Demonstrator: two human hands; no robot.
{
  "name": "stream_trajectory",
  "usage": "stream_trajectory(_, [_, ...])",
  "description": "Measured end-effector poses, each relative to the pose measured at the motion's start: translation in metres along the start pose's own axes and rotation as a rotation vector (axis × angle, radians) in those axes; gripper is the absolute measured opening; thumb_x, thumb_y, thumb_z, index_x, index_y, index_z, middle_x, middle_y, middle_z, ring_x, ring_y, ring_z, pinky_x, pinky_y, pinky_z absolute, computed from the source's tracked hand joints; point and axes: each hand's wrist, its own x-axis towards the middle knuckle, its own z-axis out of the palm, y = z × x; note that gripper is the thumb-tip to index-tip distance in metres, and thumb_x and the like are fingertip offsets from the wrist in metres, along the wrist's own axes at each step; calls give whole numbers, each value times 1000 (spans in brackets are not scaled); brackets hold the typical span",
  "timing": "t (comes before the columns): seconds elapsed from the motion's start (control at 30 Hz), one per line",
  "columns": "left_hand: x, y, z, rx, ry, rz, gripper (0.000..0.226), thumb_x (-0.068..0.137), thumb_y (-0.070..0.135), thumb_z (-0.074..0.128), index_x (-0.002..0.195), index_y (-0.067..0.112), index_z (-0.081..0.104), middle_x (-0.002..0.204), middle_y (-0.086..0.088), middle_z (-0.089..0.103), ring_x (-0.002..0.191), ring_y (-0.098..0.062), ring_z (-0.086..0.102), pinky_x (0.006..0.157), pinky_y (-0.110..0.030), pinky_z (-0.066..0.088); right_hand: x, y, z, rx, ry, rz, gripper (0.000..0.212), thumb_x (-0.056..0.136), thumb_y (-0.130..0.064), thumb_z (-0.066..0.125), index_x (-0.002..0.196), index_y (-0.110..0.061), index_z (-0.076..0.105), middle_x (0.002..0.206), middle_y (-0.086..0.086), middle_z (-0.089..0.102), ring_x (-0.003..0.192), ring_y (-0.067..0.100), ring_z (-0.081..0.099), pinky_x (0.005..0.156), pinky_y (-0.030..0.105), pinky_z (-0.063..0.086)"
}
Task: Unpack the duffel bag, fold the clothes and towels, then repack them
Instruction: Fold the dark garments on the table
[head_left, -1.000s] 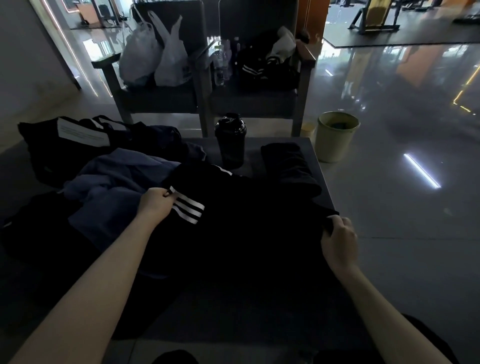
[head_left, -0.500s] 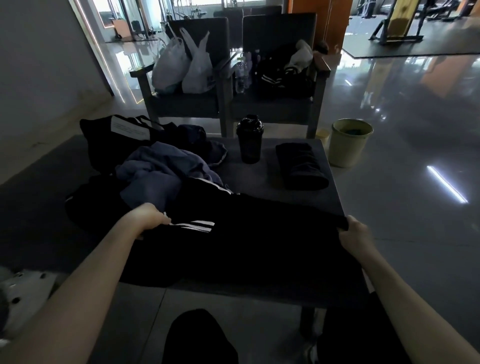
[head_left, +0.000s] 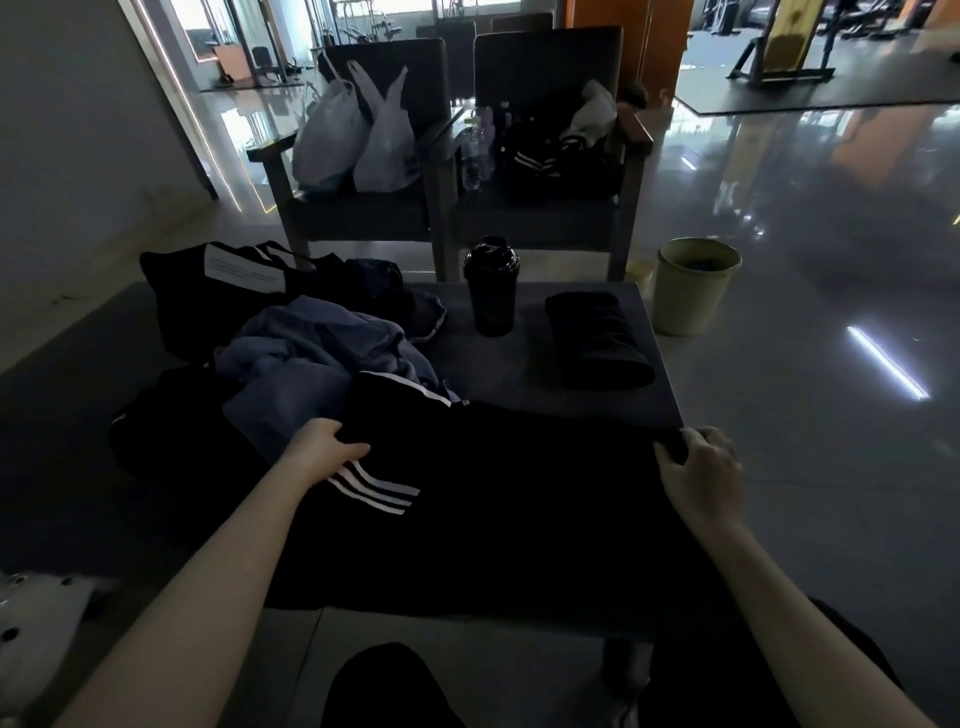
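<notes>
Duffel (head_left: 208, 291) at table (head_left: 498, 358) back left, contents unclear, towel (head_left: 311, 364) heaped against it; left hand (head_left: 327, 452) curled gripping the 3-stripe garment (head_left: 519, 493) spread on table front, right hand (head_left: 701, 473) curled gripping its right edge.

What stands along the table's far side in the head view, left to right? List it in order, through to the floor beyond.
black duffel bag → black shaker bottle → folded black cloth → green waste bin

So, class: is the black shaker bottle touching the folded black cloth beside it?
Apart. The head view shows a strip of bare table between the shaker bottle and the folded black cloth.
</notes>
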Motion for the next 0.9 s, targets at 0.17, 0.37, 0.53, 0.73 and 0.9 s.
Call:
stream_trajectory(0.17, [20,10,-13,-398,305,156,17,88,18,67,99,5,64,98,-18,67,90,-34,64,81,-48,55,4,-5,-7,81,41,31,23,94,-23,53,104,-4,59,89,27,65,84,43,61,72,42,44])
stream_trajectory(0.37, [44,29,-14,-331,370,155,19,90,25,63,93,6,63,93,-15,67,90,-32,63,83,-44,51,7,4,7,35,-89,176,27,97,-29,47,108,-6,55,98,30,64,91,45,60,74,43,45])
stream_trajectory(0.53, [63,43,-8,-177,369,104,23,92,24,59,92,1,59,89,-14,60,89,-29,58,78,-36,46,11,2,10,-23,-126,183,31,97,-30,46,112,-5,55,100,29,64,93,44,61,75,42,45])
stream_trajectory(0.73, [78,42,-7,-88,197,24,23,94,26,57,100,4,62,100,-18,65,95,-34,60,86,-40,48,12,-1,15,-143,-148,187,33,97,-33,43,111,-4,48,102,25,63,95,41,61,77,42,45])
stream_trajectory(0.9, [78,34,-9,-284,62,-15,24,94,20,58,111,4,60,104,-16,66,97,-32,62,89,-41,49,12,3,23,-266,-124,201,46,94,-39,48,115,1,49,118,21,52,109,38,52,89,44,41])
